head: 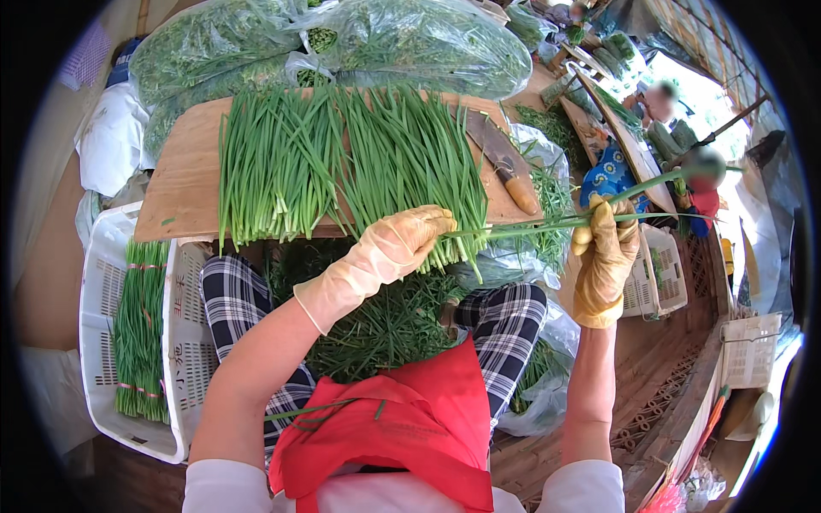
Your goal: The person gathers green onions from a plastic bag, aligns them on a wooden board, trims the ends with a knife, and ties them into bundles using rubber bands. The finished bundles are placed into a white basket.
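My left hand point(401, 240), in a thin rubber glove, pinches the lower ends of a few garlic chive leaves point(523, 227). Farther along, the gloved fingers of my right hand point(606, 256) close on the same leaves, which stretch level between both hands and fan out past the right one. Two loose piles of garlic chives, a left pile point(279, 167) and a right pile point(410, 160), lie on a wooden board point(183, 160) with their pale ends towards me. My left fingertips are at the right pile's near edge. A knife point(500, 157) with a wooden handle rests on the board's right side.
Left of my knees stands a white plastic crate point(183, 333) with banded chive bundles point(141, 327). Bulging clear bags of greens point(423, 54) lie behind the board. Loose leaves point(378, 327) cover the floor between my legs. Other people sit at the right, near another board point(632, 147).
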The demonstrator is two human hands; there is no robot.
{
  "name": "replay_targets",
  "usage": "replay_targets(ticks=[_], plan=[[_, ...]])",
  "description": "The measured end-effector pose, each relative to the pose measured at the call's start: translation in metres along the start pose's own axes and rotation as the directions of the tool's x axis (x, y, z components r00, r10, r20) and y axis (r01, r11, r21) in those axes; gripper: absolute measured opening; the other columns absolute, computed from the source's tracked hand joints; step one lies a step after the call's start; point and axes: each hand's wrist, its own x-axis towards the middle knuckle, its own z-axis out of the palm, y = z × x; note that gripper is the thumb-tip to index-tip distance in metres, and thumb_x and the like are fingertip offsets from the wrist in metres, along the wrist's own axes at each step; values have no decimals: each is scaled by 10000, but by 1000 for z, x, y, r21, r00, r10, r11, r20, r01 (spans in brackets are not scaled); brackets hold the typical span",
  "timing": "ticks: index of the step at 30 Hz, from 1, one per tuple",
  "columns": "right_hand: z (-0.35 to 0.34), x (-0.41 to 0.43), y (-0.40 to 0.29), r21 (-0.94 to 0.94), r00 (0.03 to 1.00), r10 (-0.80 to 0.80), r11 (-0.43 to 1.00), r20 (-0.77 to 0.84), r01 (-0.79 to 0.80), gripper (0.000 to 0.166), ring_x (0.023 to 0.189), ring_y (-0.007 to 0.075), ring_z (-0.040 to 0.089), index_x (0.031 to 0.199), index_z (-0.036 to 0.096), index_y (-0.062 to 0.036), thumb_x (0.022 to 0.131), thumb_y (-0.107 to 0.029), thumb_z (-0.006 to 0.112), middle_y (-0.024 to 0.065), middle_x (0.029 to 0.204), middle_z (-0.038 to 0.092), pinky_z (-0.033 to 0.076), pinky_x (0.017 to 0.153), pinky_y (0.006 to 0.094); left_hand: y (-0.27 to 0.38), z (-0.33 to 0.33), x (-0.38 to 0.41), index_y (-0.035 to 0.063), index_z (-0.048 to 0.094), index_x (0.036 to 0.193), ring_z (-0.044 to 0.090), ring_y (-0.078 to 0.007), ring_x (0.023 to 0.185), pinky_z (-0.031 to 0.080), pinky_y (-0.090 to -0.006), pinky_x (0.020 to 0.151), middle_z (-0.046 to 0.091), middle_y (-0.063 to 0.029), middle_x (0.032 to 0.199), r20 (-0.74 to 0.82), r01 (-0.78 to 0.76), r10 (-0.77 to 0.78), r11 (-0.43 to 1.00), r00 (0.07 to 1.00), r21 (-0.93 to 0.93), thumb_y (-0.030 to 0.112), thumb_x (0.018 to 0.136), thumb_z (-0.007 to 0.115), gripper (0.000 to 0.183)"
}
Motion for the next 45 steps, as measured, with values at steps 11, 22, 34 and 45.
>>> replay_targets(ticks=[11,22,34,45], plan=[[-130,20,0,-488,987,57,864,-149,-124,248,805,104,599,1153,618,-43,961,-199,631,42,945,656,493,735,278,12,-25,-7,124,593,1292,482,-347,1299,399,-407,1110,579,-131,1301,-111,-6,26,984,994,178,-149,758,493,607],[-36,-10,104,-641,861,505,681,63,-353,652,1105,307,635,1398,491,-68,927,-505,608,196,1158,673,468,969,379,44,-27,-128,54,505,1315,609,-184,1025,491,-262,872,585,-110,1211,68,653,-928,204,366,-730,191,961,615,395],[72,-14,148,-712,894,407,683,186,-163,969,1156,438,588,1430,353,86,858,-657,597,329,1190,610,481,947,441,6,16,1,69,589,1260,630,-160,1046,529,-334,919,654,-33,1161,477,447,-772,-282,420,-849,235,966,635,341],[42,-90,139,462,700,494,527,516,-713,557,1223,191,540,1419,410,-3,987,-303,595,107,1359,543,447,1033,337,41,-2,-61,60,525,1329,646,-264,1095,563,-518,901,633,-102,1241,654,465,-461,-464,600,-754,256,965,617,423]])
